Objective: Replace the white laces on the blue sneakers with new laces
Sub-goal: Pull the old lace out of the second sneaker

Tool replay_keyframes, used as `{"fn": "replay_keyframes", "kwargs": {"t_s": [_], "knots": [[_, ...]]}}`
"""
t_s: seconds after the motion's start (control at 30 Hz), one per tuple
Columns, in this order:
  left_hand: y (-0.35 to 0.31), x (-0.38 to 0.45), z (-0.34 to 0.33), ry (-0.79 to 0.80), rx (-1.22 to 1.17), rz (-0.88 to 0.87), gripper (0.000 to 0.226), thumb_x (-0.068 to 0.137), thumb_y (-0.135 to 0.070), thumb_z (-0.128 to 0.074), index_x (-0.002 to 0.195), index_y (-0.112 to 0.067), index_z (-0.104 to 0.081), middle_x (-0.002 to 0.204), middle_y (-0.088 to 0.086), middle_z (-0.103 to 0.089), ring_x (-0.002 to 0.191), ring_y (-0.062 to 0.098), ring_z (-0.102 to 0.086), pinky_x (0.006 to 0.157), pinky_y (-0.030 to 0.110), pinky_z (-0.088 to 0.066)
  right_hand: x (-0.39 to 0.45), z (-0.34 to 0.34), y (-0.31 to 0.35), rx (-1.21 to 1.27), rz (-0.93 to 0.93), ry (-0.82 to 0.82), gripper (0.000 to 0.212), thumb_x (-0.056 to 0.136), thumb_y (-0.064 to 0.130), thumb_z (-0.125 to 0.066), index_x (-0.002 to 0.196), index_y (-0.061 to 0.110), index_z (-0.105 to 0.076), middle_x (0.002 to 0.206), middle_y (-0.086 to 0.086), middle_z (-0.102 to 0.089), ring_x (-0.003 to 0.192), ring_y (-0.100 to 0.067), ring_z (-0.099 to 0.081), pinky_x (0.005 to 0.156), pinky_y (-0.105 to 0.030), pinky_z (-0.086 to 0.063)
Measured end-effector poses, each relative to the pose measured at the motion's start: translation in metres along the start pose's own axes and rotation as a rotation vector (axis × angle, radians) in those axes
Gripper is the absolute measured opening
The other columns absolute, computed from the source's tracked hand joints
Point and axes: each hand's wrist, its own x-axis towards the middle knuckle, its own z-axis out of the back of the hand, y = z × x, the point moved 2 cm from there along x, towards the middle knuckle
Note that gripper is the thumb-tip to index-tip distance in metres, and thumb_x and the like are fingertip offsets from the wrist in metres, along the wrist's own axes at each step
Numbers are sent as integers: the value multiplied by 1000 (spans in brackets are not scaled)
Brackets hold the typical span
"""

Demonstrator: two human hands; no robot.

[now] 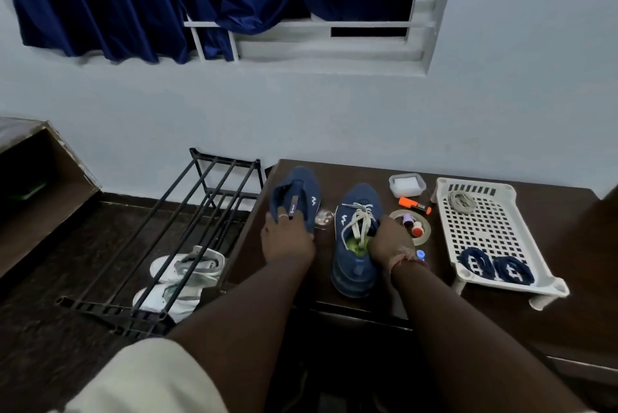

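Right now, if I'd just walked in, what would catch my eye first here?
Probably the two blue sneakers on the dark table: the left hand grips the left sneaker, which has no lace, while the right hand holds the right sneaker, still threaded with its white lace. To the right, a white perforated tray holds two coiled dark blue laces.
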Motion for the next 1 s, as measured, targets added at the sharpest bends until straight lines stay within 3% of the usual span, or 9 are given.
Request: {"fn": "replay_keyframes", "kwargs": {"t_s": [0.1, 0.37, 0.47, 0.6, 0.67, 0.7, 0.77, 0.87, 1.0], "knots": [[14, 11, -7, -10, -56, -43, 43, 99, -21, -53, 142, -22, -46, 153, 13, -35, 130, 43, -48, 102, 52, -46, 2, -7, -5, -9, 18, -64, 13, 86, 6, -49, 98, 10, -54, 110, -19, -67, 102, -38, -63, 79, -36, -49], [25, 39, 4, -35, -25, -46, 35, 97, -19, -55, 132, -17, -54, 144, 14, -41, 115, 38, -57, 95, 49, -50, 6, -12, -4, -68, 27, -75, 19, 88, 6, -47, 105, 6, -56, 108, -19, -67, 102, -38, -63, 77, -37, -49], [20, 43, -2, -26, -36, -36, 39, 96, -18, -54, 135, -17, -53, 147, 16, -39, 129, 43, -48, 102, 53, -47, 5, -11, -2, -69, 25, -47, 19, 89, 5, -48, 107, 5, -54, 110, -18, -66, 104, -37, -62, 78, -36, -48], [1, 38, -5, -64, 10, -4, 57, 94, -33, -56, 148, -17, -44, 161, 22, -27, 151, 46, -11, 123, 55, -13, 4, 5, 6, -29, 26, 54, 24, 91, 11, -53, 113, 3, -52, 116, -19, -65, 107, -37, -61, 85, -38, -49], [-16, 36, -1, -152, 52, -50, 57, 94, -44, -53, 144, -17, -50, 159, 20, -33, 151, 45, -12, 122, 54, -10, 7, 16, 14, -64, 68, 151, 24, 93, 12, -55, 114, 1, -58, 115, -17, -66, 106, -34, -62, 86, -36, -48], [-26, 35, 0, -187, 68, -111, 52, 93, -48, -51, 135, -18, -59, 150, 18, -46, 147, 43, -27, 119, 51, -21, 8, 21, 18, -88, 89, 181, 22, 94, 12, -55, 112, 0, -62, 114, -17, -67, 104, -34, -63, 83, -34, -48], [-42, 31, 2, -137, -31, -226, 41, 88, -52, -50, 105, -21, -71, 113, 9, -67, 113, 30, -61, 94, 41, -48, 8, 27, 23, -144, 84, 198, 22, 95, 13, -56, 109, -2, -65, 112, -18, -68, 103, -33, -64, 79, -34, -49], [-60, 21, 1, 27, -180, -280, 30, 82, -53, -67, 82, -23, -67, 85, -5, -67, 82, 17, -63, 70, 35, -53, 4, 28, 25, -259, 90, 201, 25, 97, 12, -54, 115, -2, -63, 117, -18, -66, 110, -32, -63, 88, -35, -49], [-66, 17, 3, -63, -64, -339, 26, 80, -40, -63, 70, -16, -68, 70, 1, -67, 70, 20, -62, 61, 39, -56, 2, 24, 26, -371, 152, 229, 26, 98, 11, -51, 118, -1, -64, 121, -16, -65, 112, -30, -61, 89, -32, -47]]}}
